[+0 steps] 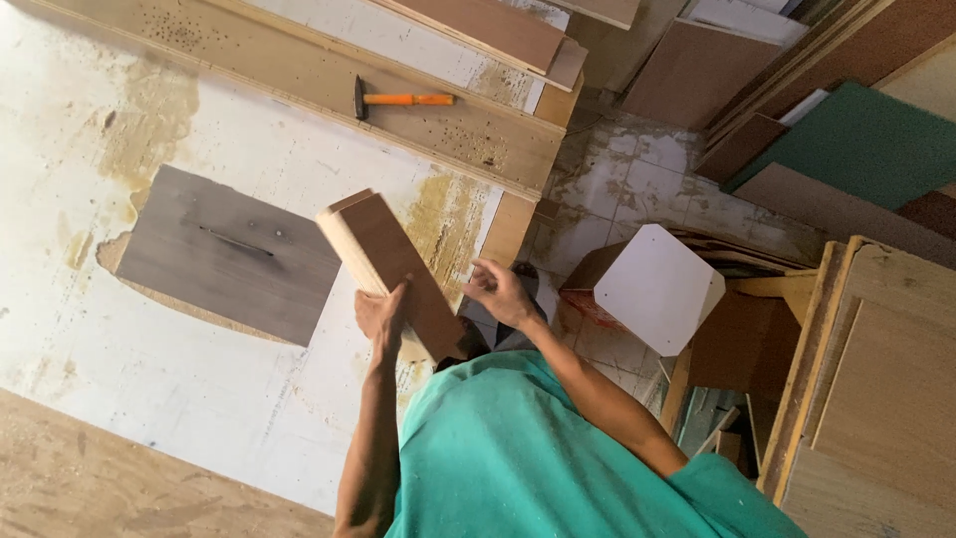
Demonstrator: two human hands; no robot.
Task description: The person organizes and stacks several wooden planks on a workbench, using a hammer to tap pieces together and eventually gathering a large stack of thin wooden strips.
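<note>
Green shirt (518,458) below left hand (381,317) gripping board (393,274); hammer (398,99) beyond.

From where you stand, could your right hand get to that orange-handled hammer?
Probably not without leaning in. The right hand is by the brown wood panel, which the left hand grips. The hammer lies well beyond on the far board; nothing blocks the way.

hammer (403,99) orange handle on far boards | grey panel (234,254) on white bench (60,329) | white offcut (657,287), green sheet (866,144) on floor, poss. laminate
</note>
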